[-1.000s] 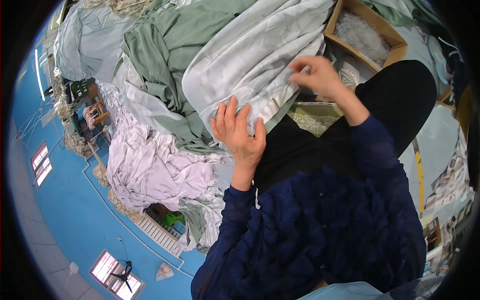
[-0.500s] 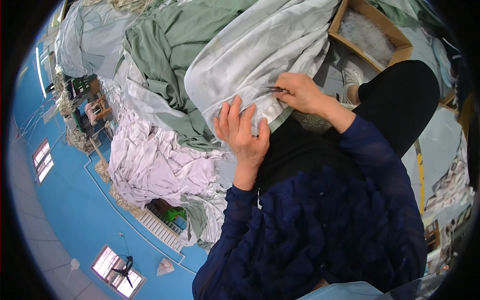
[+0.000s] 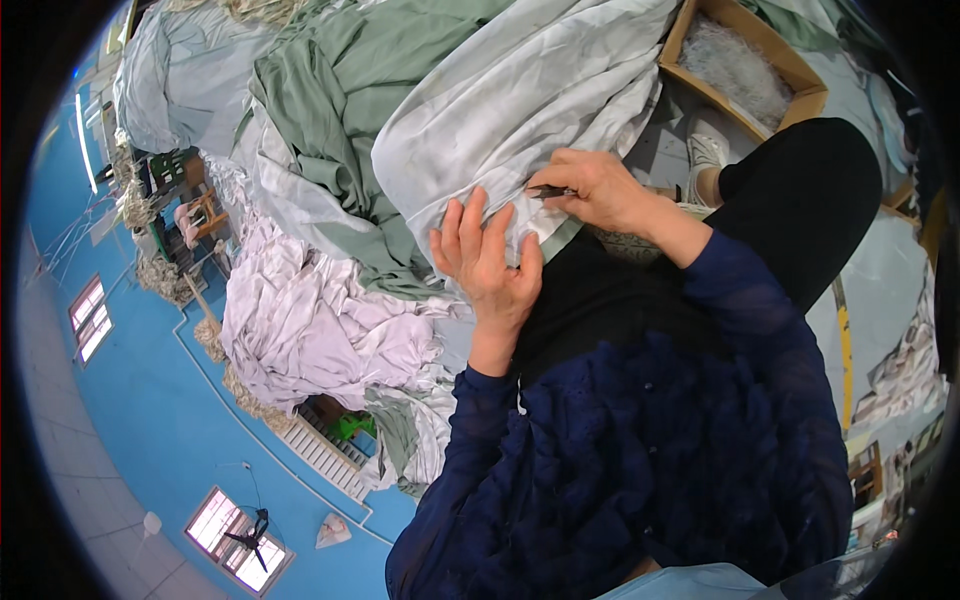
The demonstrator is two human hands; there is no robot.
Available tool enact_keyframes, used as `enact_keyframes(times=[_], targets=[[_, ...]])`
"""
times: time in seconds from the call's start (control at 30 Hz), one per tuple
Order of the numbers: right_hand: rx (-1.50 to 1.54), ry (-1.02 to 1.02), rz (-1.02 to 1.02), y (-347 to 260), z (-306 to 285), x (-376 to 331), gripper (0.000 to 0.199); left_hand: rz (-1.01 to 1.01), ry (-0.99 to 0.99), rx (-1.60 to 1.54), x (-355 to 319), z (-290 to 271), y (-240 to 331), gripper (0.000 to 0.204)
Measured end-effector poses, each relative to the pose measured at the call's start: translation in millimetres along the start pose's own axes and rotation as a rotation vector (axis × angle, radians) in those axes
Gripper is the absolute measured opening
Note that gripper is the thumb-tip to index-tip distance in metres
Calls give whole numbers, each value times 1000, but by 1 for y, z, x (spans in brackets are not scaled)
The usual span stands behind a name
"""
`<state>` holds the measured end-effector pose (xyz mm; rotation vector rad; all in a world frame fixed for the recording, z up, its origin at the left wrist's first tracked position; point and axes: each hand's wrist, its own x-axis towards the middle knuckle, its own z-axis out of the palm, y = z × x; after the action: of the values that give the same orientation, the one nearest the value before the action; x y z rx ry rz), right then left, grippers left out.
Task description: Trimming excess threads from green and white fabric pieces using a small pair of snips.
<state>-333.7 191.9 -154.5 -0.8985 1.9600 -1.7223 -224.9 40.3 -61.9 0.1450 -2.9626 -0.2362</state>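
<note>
Heaps of cloth fill the room. My left hand (image 3: 492, 262) lies open, flattening the pale sheet (image 3: 520, 90) on my lap; my right hand (image 3: 592, 190) pinches small snips (image 3: 549, 190) at its hem. Trimming underway, I judge; next needs steady aim.

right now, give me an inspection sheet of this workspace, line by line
surface: no table seen; the pale grey cloth lies over the person's lap and a heap of fabric
job's things: pale grey cloth; small dark tool, too small to tell its kind
clutter: green cloth, lilac cloth, cardboard box with pale scraps inside
hands: left hand flat on the cloth's edge, fingers spread; right hand pinching the tool at the cloth
cables: nothing seen
surroundings: blue wall with windows, white shoe by the box
</note>
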Motion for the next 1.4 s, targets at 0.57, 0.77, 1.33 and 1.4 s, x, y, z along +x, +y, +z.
enact_keyframes(times=[0.57, 0.77, 1.33, 1.4], targets=[[347, 32, 168, 12, -19, -3, 11, 18, 11, 10, 1, 1, 3, 34], [155, 7, -54, 9, 6, 0, 15, 26, 6, 0, 0, 1, 2, 35], [361, 7, 200, 9, -12, -5, 15, 26, 1, 8, 1, 0, 3, 36], [265, 13, -30, 4, 5, -4, 17, 37, 9, -1, 1, 1, 3, 36]])
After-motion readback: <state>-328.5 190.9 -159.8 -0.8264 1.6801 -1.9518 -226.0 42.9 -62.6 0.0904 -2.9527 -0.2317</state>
